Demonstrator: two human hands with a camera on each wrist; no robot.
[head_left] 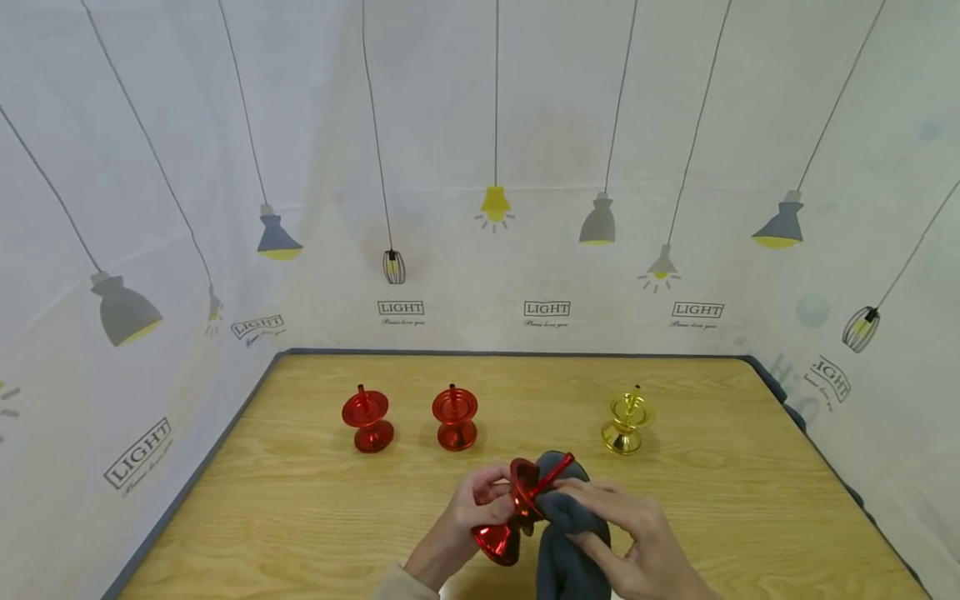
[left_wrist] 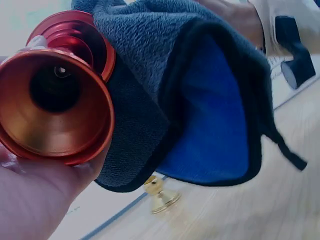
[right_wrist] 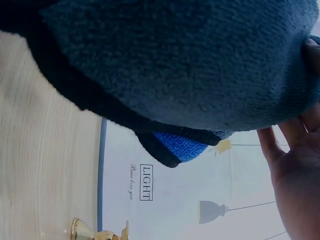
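- Locate the red candle holder (head_left: 513, 533) at lower centre of the head view, tilted, against the grey cloth (head_left: 567, 554).
- Note the left hand (head_left: 476, 504) curled round the holder's narrow middle, the right hand (head_left: 633, 529) pinching the cloth near the spike (head_left: 553, 473).
- Expect low weight and a stiff body — hollow at the base (left_wrist: 75, 132) — with a glossy, probably slippery finish.
- Take hold at the narrow middle; spare the thin spike, possibly easy to bend.
- Expect soft, limp cloth; grip by a bunched fold.
- Find a red holder (head_left: 369, 421) and a second red holder (head_left: 455, 418) left of centre, a gold holder (head_left: 626, 422) right, all upright.
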